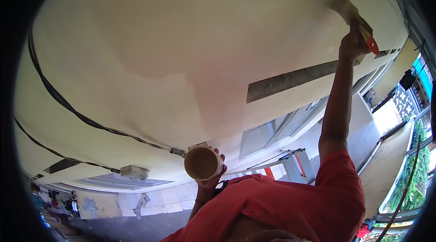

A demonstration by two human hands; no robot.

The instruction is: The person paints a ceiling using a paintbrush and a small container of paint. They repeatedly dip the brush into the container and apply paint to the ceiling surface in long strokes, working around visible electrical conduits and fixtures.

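Raised high at the right, my right hand (353, 46) grips a paintbrush (347, 10) with a red-ended handle. The bristle end is against a broad cream painted surface (227, 19), beside a darker shadow. Lower down, my left hand (212, 182) is wrapped around a round tub (203, 162), its mouth facing the view. Beige-brown colour shows inside the tub; how full it is I cannot tell. A pinkish, damp-looking patch (159, 56) spreads across the middle of the cream surface, reaching down close to the tub.
Dark cables (81, 116) run along the left to a fitting behind the tub. Another cable meets a pale box (134, 172). A grey recessed slot (290, 81) lies below my right hand, near a white-framed window (272, 133). Greenery (408, 169) shows through openings at the right.
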